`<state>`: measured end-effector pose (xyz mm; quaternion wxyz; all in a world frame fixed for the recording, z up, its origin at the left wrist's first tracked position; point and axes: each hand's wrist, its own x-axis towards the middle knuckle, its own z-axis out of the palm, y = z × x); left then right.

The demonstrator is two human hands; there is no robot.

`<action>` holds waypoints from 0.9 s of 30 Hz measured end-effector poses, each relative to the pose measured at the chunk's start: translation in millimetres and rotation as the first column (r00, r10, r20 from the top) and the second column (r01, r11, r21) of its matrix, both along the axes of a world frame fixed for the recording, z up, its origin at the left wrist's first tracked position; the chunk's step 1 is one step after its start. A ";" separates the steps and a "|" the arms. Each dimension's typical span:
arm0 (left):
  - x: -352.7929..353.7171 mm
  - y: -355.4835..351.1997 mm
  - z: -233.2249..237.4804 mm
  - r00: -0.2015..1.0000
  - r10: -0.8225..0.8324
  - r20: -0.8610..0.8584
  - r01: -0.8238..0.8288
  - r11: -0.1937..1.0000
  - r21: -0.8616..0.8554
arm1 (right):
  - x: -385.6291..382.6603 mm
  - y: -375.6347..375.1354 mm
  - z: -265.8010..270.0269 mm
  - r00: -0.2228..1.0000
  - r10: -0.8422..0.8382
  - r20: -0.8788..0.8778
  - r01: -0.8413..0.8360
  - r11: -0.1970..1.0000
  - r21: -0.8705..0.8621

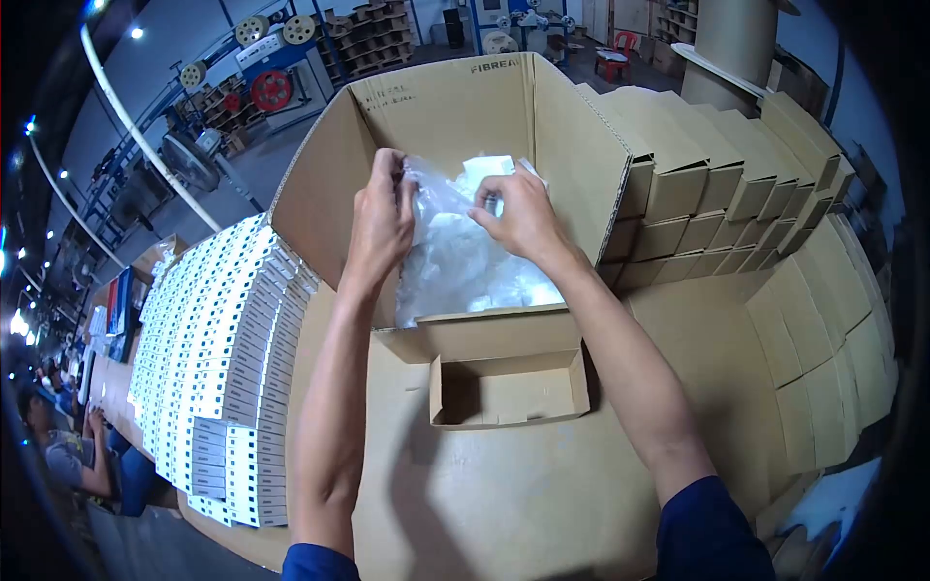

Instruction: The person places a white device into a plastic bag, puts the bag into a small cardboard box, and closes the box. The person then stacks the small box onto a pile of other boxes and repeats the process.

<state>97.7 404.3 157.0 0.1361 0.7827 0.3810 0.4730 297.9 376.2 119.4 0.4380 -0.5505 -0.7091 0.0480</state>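
Observation:
Both hands are over a large open cardboard box (572, 145) filled with clear plastic bags holding white contents. My left hand (386, 213) has its fingers closed on the edge of a clear plastic bag (436, 189) near the box's left wall. To the right, my right hand (521, 215) is curled, thumb and fingers pinching the same plastic, which stretches between the two hands. A white piece (487, 167) shows behind the right hand; what it is I cannot make out. Below the big box sits a small open carton (509, 418), its inside showing bare cardboard.
Stacked white boxes (208, 358) with dark marks line the left side. Brown folded cartons (717, 194) are piled at the right, with more cartons (823, 339) along the right edge. A seated person (77, 450) is at far left. Machines (276, 68) stand behind.

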 end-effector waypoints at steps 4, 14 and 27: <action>3.8 -7.7 6.0 0.993 0.060 0.098 -0.059 0.998 -0.016 | 2.1 -1.8 -6.0 0.985 -0.133 0.112 0.122 0.988 0.096; -19.8 -79.2 18.5 0.816 -0.052 0.575 0.026 0.998 0.054 | -14.7 -84.8 29.7 0.858 0.228 -0.460 -0.236 0.971 0.040; -66.4 -326.8 -105.3 0.789 0.205 0.579 -0.043 0.959 -0.281 | -83.4 -346.1 -68.5 0.709 0.106 -0.698 -0.283 0.948 -0.144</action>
